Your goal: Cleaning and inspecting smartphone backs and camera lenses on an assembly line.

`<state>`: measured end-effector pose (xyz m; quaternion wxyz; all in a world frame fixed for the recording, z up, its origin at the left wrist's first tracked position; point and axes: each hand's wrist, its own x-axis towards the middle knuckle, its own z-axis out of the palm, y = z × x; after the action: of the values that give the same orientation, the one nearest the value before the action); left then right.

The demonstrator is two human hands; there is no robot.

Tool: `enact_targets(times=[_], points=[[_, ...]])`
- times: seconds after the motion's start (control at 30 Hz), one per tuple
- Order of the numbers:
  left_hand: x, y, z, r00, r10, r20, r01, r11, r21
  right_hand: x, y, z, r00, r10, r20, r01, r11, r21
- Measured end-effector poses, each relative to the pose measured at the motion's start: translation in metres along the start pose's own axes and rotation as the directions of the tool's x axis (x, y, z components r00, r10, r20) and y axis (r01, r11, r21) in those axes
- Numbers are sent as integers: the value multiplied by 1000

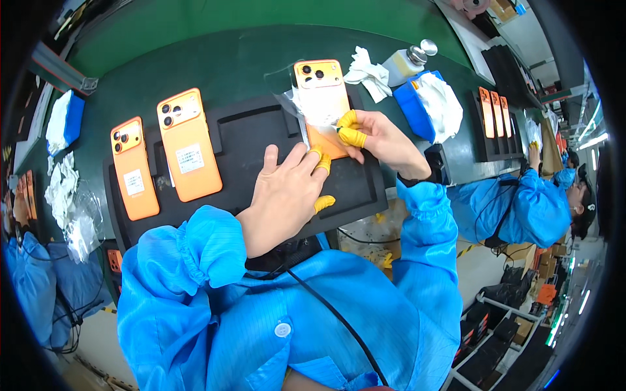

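An orange smartphone (324,88) lies back up on the right part of the black tray, its camera block at the far end. Crinkled clear plastic film (314,112) covers part of its back and juts past its left edge. My right hand (385,140), in yellow finger cots, pinches the film at the phone's near right side. My left hand (283,189) is spread open, with its fingertips at the phone's near left edge and yellow cots on some fingers. Two more orange phones, a smaller one (134,159) and a larger one (186,137), lie to the left with white labels.
The black tray (251,150) has moulded recesses. Beyond it are a crumpled white cloth (369,75), a pump bottle (405,65) and a blue bin (407,104) of white wipes. At right, a co-worker in blue (515,208) stands by another tray of phones (499,144).
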<state>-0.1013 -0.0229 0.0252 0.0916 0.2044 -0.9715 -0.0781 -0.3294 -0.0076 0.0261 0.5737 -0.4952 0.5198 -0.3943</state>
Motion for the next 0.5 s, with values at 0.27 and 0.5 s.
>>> enact_targets(times=[0.27, 0.5], points=[[1, 8, -11, 984, -62, 169, 62, 998, 5, -60, -43, -46, 242, -643, -727, 525, 716, -459], [-18, 1, -28, 977, 50, 206, -13, 984, -177, -188, 63, -14, -493, -840, -226, -525, 495, -692]])
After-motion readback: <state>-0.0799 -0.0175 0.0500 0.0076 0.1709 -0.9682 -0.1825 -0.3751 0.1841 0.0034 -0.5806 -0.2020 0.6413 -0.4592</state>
